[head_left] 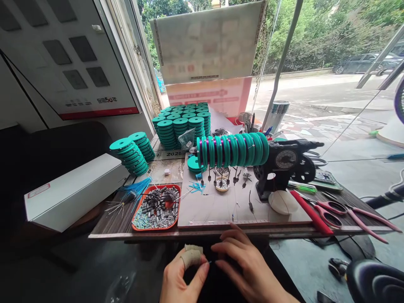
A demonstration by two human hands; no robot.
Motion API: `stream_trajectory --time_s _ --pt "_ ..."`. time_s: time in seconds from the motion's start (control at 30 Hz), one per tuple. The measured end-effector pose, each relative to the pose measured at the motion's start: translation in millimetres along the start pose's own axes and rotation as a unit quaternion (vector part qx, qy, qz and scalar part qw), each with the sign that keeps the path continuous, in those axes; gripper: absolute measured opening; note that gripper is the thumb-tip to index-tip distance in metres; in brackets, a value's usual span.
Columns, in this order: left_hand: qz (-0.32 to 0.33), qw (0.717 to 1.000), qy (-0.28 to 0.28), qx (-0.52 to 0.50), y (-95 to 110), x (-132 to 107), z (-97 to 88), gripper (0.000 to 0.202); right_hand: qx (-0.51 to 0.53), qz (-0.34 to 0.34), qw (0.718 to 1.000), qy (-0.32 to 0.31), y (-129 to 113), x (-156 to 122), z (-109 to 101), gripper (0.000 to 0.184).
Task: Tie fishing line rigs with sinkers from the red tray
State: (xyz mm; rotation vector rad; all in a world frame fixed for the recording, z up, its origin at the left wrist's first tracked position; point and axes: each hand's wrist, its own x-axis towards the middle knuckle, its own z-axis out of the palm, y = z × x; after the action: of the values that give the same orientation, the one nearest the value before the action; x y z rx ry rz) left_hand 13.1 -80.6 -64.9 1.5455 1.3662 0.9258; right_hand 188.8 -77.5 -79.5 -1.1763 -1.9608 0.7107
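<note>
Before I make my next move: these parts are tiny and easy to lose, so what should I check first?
1. Grip of the left hand on the small blue piece: ok, fingertips closed on it.
2. The tape wrap on that thumb: ok, in place.
3. The right hand: cannot tell whether it grips anything; its fingers lie beside the piece.
4. The red tray of metal parts: ok, flat on the table, near its front edge.
5. The pink-handled scissors: ok, lying to the right, apart from both hands.
6. Any line on the piece: cannot tell, too fine.
</note>
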Motion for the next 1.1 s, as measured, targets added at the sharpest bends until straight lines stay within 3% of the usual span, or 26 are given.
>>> stream_trajectory --time_s 0.37,0.73,0.9,1.1 --pt "0.042 0.998 0.019 0.038 -0.4 -0.9 -0.5 0.014 -0.009 0.001 1.000 -0.016 -1.6 0.5 2.2 0.013" --pt "0.066 0.991 0.021 0.116 -3.4 -2.6 -3.4 0.007 -0.020 -0.003 0.994 -0.107 -7.4 5.2 -8.5 0.013" --pt "0.062 0.987 -0.034 0.143 2.7 -0.1 -6.6 0.012 -0.053 -0.022 0.991 -0.121 -8.8 6.3 -9.2 0.015" --pt "0.081 0.985 -0.056 0.142 3.0 0.8 -6.9 0.020 -0.065 -0.036 0.990 -0.120 -7.6 6.4 -7.7 0.014"
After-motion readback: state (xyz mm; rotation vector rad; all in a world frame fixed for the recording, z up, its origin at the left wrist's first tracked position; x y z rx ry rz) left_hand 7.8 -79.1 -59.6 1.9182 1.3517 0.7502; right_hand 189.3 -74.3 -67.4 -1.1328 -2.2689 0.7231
